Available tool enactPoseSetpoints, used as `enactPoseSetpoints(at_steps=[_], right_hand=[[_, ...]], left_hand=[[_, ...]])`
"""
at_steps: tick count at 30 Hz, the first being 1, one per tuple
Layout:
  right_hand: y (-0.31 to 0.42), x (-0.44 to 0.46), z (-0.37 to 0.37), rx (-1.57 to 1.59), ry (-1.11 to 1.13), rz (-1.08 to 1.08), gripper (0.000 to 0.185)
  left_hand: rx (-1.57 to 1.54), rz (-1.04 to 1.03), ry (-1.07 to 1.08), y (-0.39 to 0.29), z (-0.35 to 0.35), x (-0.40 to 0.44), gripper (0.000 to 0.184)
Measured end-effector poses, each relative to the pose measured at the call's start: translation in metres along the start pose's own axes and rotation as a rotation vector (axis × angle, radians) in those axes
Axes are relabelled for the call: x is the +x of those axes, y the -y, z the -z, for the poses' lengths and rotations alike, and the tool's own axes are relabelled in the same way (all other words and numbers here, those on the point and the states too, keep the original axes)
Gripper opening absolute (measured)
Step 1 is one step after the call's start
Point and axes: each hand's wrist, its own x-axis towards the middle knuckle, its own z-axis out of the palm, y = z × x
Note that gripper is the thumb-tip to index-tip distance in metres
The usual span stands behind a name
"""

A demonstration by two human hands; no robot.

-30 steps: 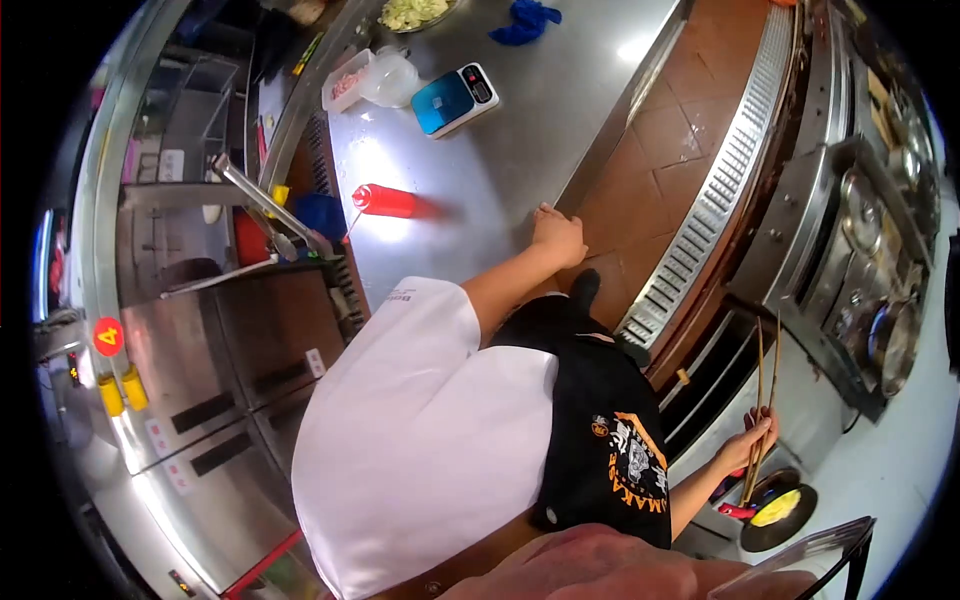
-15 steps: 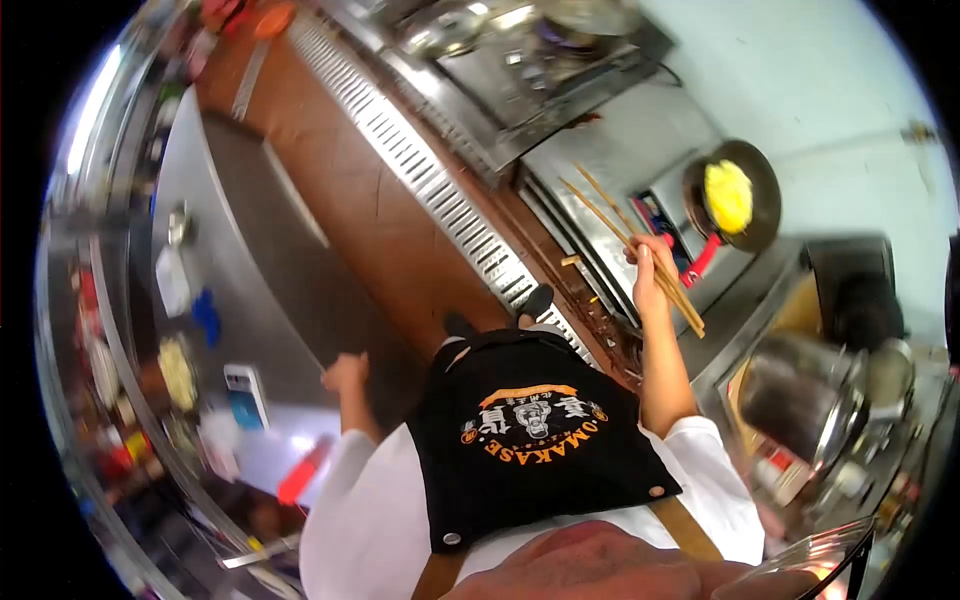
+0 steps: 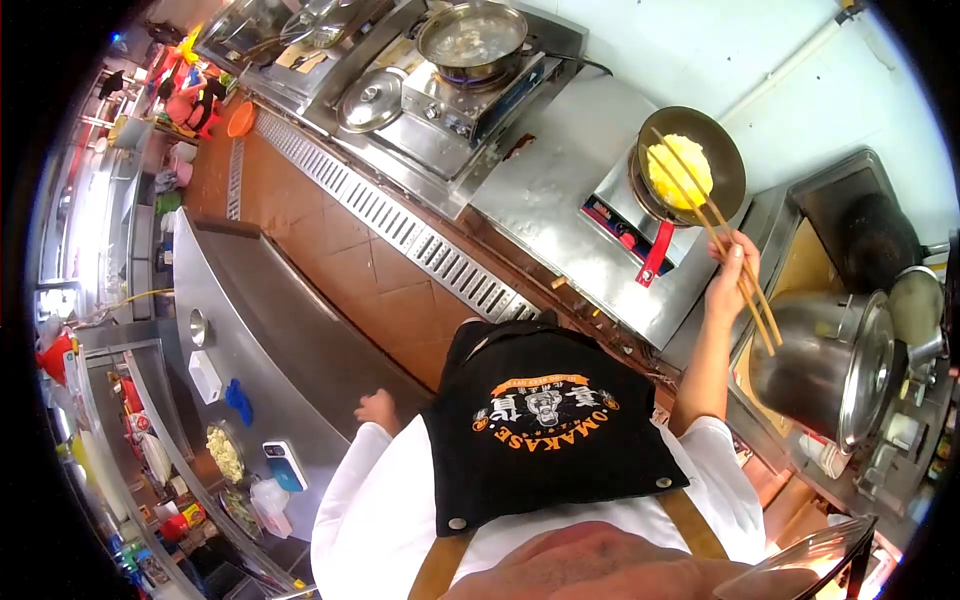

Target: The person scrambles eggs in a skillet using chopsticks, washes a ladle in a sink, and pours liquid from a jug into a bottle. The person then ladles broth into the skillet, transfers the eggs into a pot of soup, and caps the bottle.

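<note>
My right hand (image 3: 735,275) is closed around a pair of long wooden chopsticks (image 3: 722,222). Their tips reach over the yellow egg (image 3: 681,172), but contact with it is hard to judge. The egg lies in a dark frying pan (image 3: 728,150) with a red handle (image 3: 655,254). Beneath the pan is a portable stove (image 3: 610,222). By the edge of the steel counter (image 3: 290,375), my left hand (image 3: 377,410) has its fingers curled in, and I see nothing in them.
A steaming pot (image 3: 473,40) sits on another burner, with a metal lid (image 3: 372,100) beside it. At right stands a large lidded steel pot (image 3: 820,350). The left counter carries a phone (image 3: 284,466), a blue cloth-like item (image 3: 238,400) and a dish of pale pieces (image 3: 224,455).
My right hand has swung the chopsticks from left of the pan to over the egg. The view has shifted, and the left hand stays near the counter edge.
</note>
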Motion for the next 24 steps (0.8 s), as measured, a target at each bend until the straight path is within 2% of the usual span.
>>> enactPoseSetpoints(at_steps=[1,2,4,5,6,8,10,11,12,14,18,20,21,23,24], right_hand=[[-0.005,0.006,0.008,0.010,-0.037,-0.003,0.027],[-0.012,0.010,0.018,-0.003,-0.059,0.011,0.029],[-0.006,0.011,0.023,-0.011,-0.124,0.005,0.029],[-0.004,0.012,0.025,-0.026,-0.152,-0.011,0.029],[-0.006,0.012,0.027,-0.037,-0.166,-0.012,0.029],[-0.010,0.010,0.036,-0.006,-0.224,0.002,0.027],[-0.009,0.013,0.043,-0.059,-0.245,-0.023,0.025],[-0.009,0.017,0.047,-0.061,-0.247,-0.036,0.025],[-0.008,0.020,0.050,-0.054,-0.244,-0.049,0.025],[-0.002,0.027,0.051,-0.101,-0.255,-0.099,0.025],[-0.019,0.046,0.062,-0.117,-0.160,-0.261,0.026],[-0.014,0.056,0.055,-0.152,-0.152,-0.302,0.026],[-0.016,0.061,0.052,-0.173,-0.068,-0.306,0.026],[-0.010,0.071,0.042,-0.233,0.046,-0.308,0.027],[-0.009,0.073,0.036,-0.233,0.048,-0.313,0.027]], left_hand=[[-0.403,0.173,-0.124,-0.020,-0.029,0.018,0.051],[-0.547,0.136,-0.115,-0.034,-0.060,0.041,0.052],[-0.568,0.013,-0.036,-0.062,-0.066,0.038,0.048],[-0.393,-0.447,-0.094,-0.055,-0.113,0.085,0.038],[-0.384,-0.461,-0.088,-0.063,-0.107,0.085,0.038],[-0.421,-0.635,0.181,-0.091,-0.079,0.068,0.031],[-0.815,-0.560,0.247,-0.100,-0.058,0.062,0.027],[-0.915,-0.636,0.224,-0.101,-0.062,0.074,0.029],[-1.043,-0.187,0.432,-0.115,-0.017,0.040,0.027],[-1.090,-0.159,0.441,-0.109,-0.018,0.061,0.026],[-1.098,-0.192,0.410,-0.084,-0.031,0.078,0.023],[-0.822,-0.404,0.341,-0.065,-0.046,0.088,0.025],[-0.817,-0.399,0.341,-0.056,-0.058,0.092,0.025],[-0.293,-0.708,-0.005,-0.042,-0.083,0.100,0.037],[-0.290,-0.704,-0.004,-0.036,-0.087,0.102,0.037]])
